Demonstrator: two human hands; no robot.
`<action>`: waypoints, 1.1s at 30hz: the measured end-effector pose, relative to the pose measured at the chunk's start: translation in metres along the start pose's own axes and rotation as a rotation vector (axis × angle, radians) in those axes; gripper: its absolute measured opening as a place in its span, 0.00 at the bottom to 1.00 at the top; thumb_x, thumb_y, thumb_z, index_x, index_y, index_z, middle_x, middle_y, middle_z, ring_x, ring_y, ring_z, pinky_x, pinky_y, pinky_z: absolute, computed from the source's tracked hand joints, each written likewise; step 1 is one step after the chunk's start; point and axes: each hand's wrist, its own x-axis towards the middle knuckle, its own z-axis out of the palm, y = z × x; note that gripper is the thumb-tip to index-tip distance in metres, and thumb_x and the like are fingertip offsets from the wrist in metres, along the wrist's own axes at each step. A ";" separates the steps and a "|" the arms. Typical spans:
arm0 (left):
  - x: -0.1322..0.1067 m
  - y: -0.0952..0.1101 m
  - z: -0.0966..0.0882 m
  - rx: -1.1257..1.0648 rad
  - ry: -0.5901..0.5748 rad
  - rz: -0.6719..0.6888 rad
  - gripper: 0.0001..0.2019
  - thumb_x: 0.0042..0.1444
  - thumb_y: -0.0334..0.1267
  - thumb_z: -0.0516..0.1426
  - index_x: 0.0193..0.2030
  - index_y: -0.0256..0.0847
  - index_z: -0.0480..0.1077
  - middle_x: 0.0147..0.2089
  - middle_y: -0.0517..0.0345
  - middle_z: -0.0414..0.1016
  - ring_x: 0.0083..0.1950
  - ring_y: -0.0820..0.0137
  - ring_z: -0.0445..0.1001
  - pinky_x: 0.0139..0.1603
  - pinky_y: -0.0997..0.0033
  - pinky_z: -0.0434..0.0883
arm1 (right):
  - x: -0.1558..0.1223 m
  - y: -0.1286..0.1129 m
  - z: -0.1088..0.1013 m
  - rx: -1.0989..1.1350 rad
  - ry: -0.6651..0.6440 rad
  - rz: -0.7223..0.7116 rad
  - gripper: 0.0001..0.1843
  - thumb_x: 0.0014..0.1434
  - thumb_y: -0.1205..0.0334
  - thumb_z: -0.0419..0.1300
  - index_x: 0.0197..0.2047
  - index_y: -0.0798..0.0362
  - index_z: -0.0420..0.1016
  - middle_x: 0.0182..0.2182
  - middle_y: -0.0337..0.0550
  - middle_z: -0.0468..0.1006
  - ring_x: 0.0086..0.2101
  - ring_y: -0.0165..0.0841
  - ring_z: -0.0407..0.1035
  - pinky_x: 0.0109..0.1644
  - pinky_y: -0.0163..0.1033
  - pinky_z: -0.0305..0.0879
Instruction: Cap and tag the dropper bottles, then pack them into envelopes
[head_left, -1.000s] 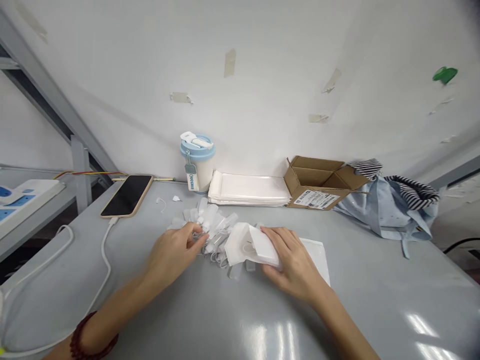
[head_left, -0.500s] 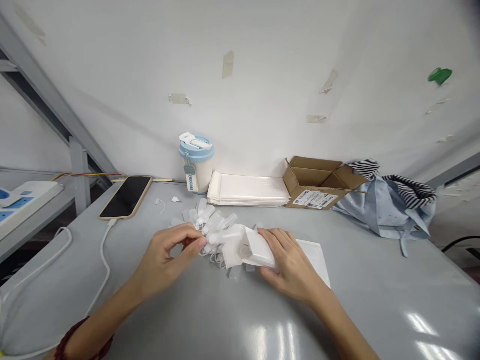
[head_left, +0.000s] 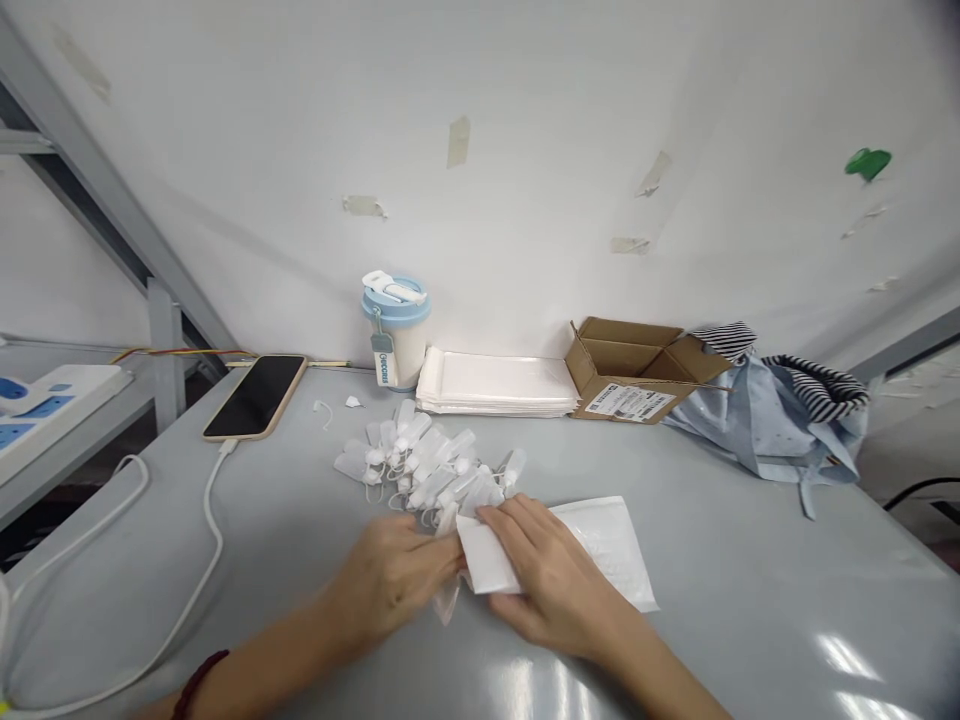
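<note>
- Pouch of white padded film [head_left: 487, 556], small and folded, lies just in front of the cluster of small plastic bottles [head_left: 427, 465]; it looks light, soft and apt to slip, so its flat faces seem the best place to take hold
- Right hand [head_left: 551, 570] curves over the pouch with the fingers closed on top and the thumb hidden, seeming to hold it down on a white padded mailer [head_left: 611, 540]
- Left hand [head_left: 390, 585], blurred, sits close against the pouch's left edge with its fingers drawn together; whether it has hold of anything cannot be told
- Translucent bottle [head_left: 448, 600] pokes out between the hands, in front of the cluster
- Bottles in the cluster look light and hollow, with white caps and thin loops that tangle, so each is probably best taken by its body
- Grey table [head_left: 750, 610] under the cluster is smooth and glossy, with ceiling lights reflected in it
- Beyond the cluster stand a blue tumbler [head_left: 396, 335], a stack of white mailers [head_left: 495, 385] and an open cardboard box [head_left: 637, 372]
- Left of the cluster lies a phone [head_left: 255, 397] on a white cable [head_left: 214, 520]
</note>
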 end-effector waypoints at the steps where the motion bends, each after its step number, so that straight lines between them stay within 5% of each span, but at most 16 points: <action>1: -0.001 0.001 0.001 0.031 -0.015 0.019 0.18 0.65 0.28 0.45 0.26 0.41 0.68 0.17 0.63 0.69 0.17 0.74 0.64 0.22 0.68 0.55 | 0.000 -0.001 0.001 0.004 -0.008 -0.006 0.26 0.51 0.69 0.54 0.55 0.62 0.63 0.40 0.54 0.73 0.41 0.46 0.66 0.45 0.52 0.66; 3: -0.002 0.003 0.003 0.071 0.010 0.032 0.20 0.65 0.27 0.44 0.22 0.40 0.64 0.17 0.63 0.67 0.17 0.74 0.61 0.22 0.68 0.54 | 0.001 -0.002 0.002 0.013 -0.017 -0.010 0.26 0.50 0.69 0.54 0.54 0.61 0.63 0.40 0.54 0.73 0.40 0.45 0.66 0.45 0.52 0.67; 8: -0.001 0.007 0.002 0.031 0.180 -0.066 0.11 0.64 0.30 0.50 0.33 0.39 0.70 0.24 0.62 0.67 0.23 0.75 0.63 0.26 0.73 0.59 | 0.002 -0.001 -0.002 0.010 0.024 0.008 0.26 0.50 0.70 0.54 0.54 0.62 0.63 0.40 0.54 0.72 0.40 0.45 0.65 0.44 0.52 0.66; 14: -0.002 0.013 -0.002 -0.017 0.061 -0.078 0.15 0.58 0.22 0.45 0.25 0.38 0.65 0.30 0.60 0.58 0.24 0.76 0.54 0.22 0.75 0.56 | 0.001 -0.002 0.000 0.041 0.043 -0.014 0.28 0.48 0.71 0.55 0.54 0.63 0.63 0.39 0.54 0.72 0.39 0.45 0.65 0.44 0.51 0.67; 17: -0.004 0.014 -0.001 -0.069 0.170 -0.140 0.13 0.58 0.22 0.47 0.39 0.42 0.68 0.37 0.58 0.60 0.27 0.76 0.59 0.26 0.76 0.61 | 0.000 0.000 -0.004 0.065 0.073 -0.004 0.30 0.47 0.71 0.54 0.56 0.61 0.61 0.39 0.53 0.72 0.39 0.43 0.65 0.43 0.50 0.68; 20: -0.002 0.013 -0.003 -0.250 0.321 -0.434 0.15 0.58 0.32 0.54 0.52 0.44 0.61 0.44 0.53 0.64 0.32 0.73 0.67 0.32 0.74 0.68 | -0.001 0.002 -0.010 0.068 0.131 0.013 0.32 0.48 0.72 0.54 0.59 0.59 0.58 0.41 0.53 0.72 0.38 0.42 0.65 0.41 0.48 0.69; 23: 0.004 0.007 -0.009 -0.593 0.036 -0.765 0.10 0.59 0.44 0.53 0.38 0.39 0.66 0.30 0.59 0.70 0.24 0.74 0.67 0.24 0.76 0.66 | -0.001 0.004 -0.013 0.043 0.169 -0.007 0.33 0.51 0.69 0.55 0.61 0.59 0.55 0.45 0.55 0.72 0.43 0.43 0.66 0.45 0.50 0.68; 26: 0.010 -0.001 -0.016 -0.815 -0.170 -0.929 0.19 0.60 0.50 0.50 0.23 0.39 0.62 0.16 0.66 0.61 0.17 0.75 0.62 0.18 0.77 0.59 | -0.001 0.002 -0.009 -0.067 0.148 -0.059 0.36 0.53 0.65 0.57 0.63 0.63 0.51 0.57 0.63 0.64 0.55 0.51 0.59 0.54 0.56 0.62; 29: 0.012 -0.003 -0.020 -0.856 -0.075 -0.996 0.18 0.59 0.51 0.50 0.25 0.39 0.64 0.17 0.67 0.61 0.17 0.75 0.63 0.18 0.77 0.59 | -0.001 0.000 -0.003 -0.250 0.127 -0.117 0.32 0.56 0.74 0.51 0.64 0.68 0.52 0.62 0.67 0.57 0.62 0.53 0.50 0.57 0.58 0.59; 33: 0.010 0.000 -0.020 -0.708 0.077 -0.894 0.19 0.62 0.49 0.48 0.26 0.40 0.65 0.19 0.65 0.64 0.21 0.73 0.66 0.22 0.76 0.65 | 0.001 -0.002 -0.001 -0.392 0.132 -0.188 0.23 0.62 0.79 0.43 0.59 0.67 0.62 0.57 0.63 0.68 0.59 0.48 0.59 0.55 0.54 0.63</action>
